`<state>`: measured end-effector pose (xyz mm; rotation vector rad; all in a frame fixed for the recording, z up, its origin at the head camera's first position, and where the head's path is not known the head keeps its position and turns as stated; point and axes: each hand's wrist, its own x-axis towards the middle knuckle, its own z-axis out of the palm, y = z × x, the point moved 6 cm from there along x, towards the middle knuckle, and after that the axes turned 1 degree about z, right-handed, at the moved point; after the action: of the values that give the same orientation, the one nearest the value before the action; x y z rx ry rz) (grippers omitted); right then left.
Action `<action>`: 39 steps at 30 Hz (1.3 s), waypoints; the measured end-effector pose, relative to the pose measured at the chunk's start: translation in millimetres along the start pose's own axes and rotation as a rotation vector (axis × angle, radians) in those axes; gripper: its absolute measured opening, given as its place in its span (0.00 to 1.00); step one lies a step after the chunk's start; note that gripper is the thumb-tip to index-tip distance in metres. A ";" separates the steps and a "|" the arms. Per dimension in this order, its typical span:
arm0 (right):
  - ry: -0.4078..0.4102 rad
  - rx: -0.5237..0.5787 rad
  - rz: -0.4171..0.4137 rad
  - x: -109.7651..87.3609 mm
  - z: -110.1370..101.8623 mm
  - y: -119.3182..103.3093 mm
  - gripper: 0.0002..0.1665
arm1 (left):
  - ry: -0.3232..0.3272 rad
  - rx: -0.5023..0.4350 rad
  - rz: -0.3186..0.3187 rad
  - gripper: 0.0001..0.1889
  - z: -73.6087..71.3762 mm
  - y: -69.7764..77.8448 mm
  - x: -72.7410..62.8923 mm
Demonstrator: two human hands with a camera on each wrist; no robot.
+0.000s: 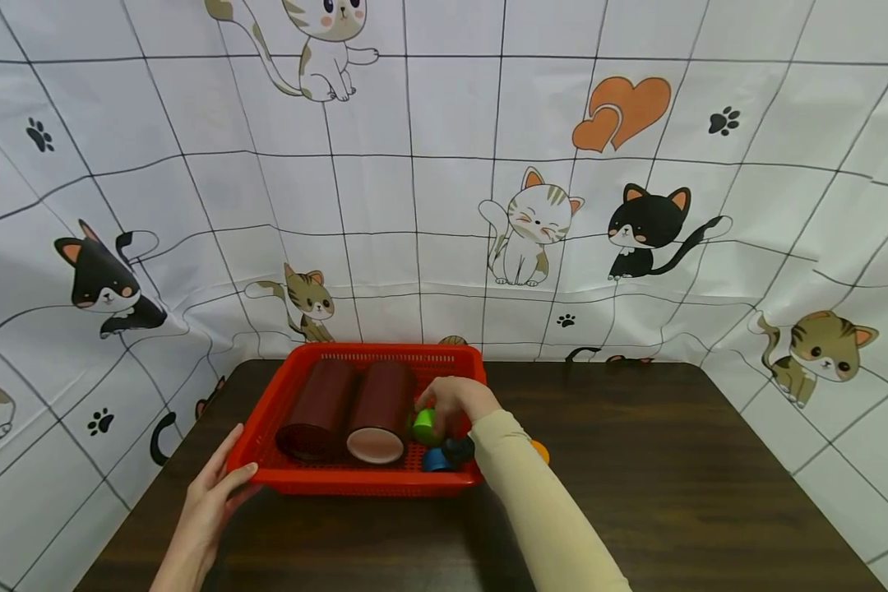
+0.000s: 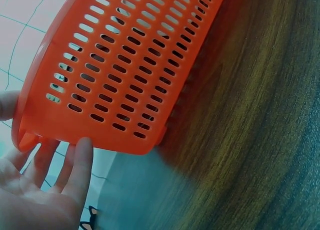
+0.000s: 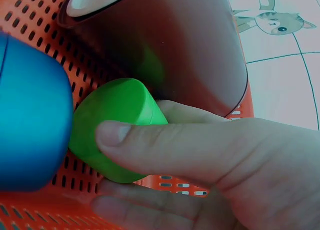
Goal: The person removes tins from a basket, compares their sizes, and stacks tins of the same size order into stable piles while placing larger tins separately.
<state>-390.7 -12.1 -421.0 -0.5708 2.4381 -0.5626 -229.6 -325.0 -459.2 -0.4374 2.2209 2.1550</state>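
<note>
A red perforated plastic basket point(image 1: 370, 485) sits on the dark wooden table. My left hand point(image 1: 210, 497) grips its near left corner, thumb on the rim and fingers below, as the left wrist view also shows. Inside the basket my right hand point(image 1: 455, 401) holds a small green rounded cylinder point(image 3: 112, 125), thumb across its side. Right beside that piece is a blue rounded piece point(image 3: 32, 115), large in the right wrist view. Two dark brown cylinders point(image 1: 381, 403) lie side by side in the basket's left and middle; the one nearer my right hand shows a pale end.
A dark piece point(image 1: 459, 450) lies by the blue one near the basket's front right. Past my right sleeve point(image 1: 540, 510) an orange piece point(image 1: 540, 450) peeks out. The wooden table point(image 1: 636, 460) extends right of the basket, and a cat-print sheet point(image 1: 444, 197) hangs behind it.
</note>
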 end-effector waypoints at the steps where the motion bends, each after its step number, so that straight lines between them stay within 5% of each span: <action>1: -0.009 -0.004 0.000 0.1 0.3 0.1 0.35 | 0.000 0.000 0.003 0.39 0.3 0.1 0.3; 19: -0.034 0.026 -0.036 -4.8 -1.5 -3.9 0.33 | -0.007 -0.006 -0.003 0.40 0.4 0.8 0.3; 29: 0.036 0.026 -0.124 -20.7 -20.0 -12.5 0.33 | -0.001 -0.003 -0.019 0.40 1.5 1.7 -0.7; 39: 0.198 0.000 -0.210 -36.0 -37.1 -12.5 0.32 | -0.007 0.003 -0.022 0.40 2.5 2.1 -0.7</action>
<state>-382.9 5.7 -371.4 -0.8119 2.5794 -0.7353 -229.8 -322.4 -457.1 -0.4515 2.2056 2.1385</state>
